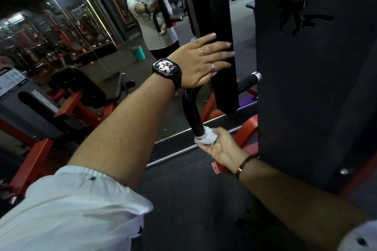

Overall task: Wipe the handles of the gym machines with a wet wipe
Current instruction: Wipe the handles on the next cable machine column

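A curved black handle (190,111) hangs from a black upright bar (222,79) of a gym machine at centre. My left hand (201,61), with a watch on its wrist, presses flat with straight fingers against the upright bar above the handle. My right hand (221,147) holds a crumpled white wet wipe (206,136) wrapped round the lower end of the handle, thumb and fingers curled about it. A second handle (247,82) with a silver end cap sticks out to the right behind the bar.
A large black machine panel (316,67) fills the right side. A wall mirror (91,16) ahead reflects a person and red gym frames. A black padded seat on a red frame (81,91) stands at left. A green bin (138,53) shows in the mirror. Dark rubber floor (193,189) lies below.
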Demonstrator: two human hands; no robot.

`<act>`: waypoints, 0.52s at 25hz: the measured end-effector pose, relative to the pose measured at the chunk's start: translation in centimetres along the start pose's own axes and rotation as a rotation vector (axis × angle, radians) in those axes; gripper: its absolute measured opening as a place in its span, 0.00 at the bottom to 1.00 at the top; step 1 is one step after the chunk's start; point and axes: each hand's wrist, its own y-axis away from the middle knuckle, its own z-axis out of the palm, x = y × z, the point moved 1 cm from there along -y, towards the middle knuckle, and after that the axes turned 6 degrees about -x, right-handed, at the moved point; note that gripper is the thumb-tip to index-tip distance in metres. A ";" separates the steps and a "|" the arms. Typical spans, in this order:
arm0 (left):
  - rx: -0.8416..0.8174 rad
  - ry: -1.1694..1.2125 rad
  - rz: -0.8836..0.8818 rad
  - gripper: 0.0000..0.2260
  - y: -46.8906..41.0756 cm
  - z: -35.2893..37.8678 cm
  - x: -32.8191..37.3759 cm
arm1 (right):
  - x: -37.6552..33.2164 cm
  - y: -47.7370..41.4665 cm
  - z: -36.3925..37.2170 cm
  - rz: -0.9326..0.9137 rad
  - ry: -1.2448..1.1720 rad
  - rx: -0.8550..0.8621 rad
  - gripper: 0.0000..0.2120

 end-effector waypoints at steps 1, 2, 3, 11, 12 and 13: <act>0.010 -0.002 -0.003 0.22 0.0 -0.1 0.0 | -0.1 -0.5 0.9 0.013 -0.068 -0.030 0.17; 0.020 -0.004 -0.006 0.22 -0.1 0.0 0.0 | -0.4 -0.8 1.5 0.030 -0.101 -0.035 0.21; 0.023 -0.003 -0.005 0.21 -0.1 0.1 0.0 | -0.4 -1.3 1.7 0.048 -0.119 -0.041 0.24; 0.054 0.003 0.010 0.20 -0.1 0.3 -0.1 | -1.3 -1.1 0.2 0.032 0.077 -0.006 0.14; 0.058 0.001 0.007 0.20 -0.2 0.3 -0.1 | -2.0 -1.3 0.4 -0.007 0.060 0.004 0.11; 0.059 0.003 0.006 0.20 -0.2 0.2 -0.1 | -2.4 -1.4 0.8 -0.016 0.058 -0.005 0.10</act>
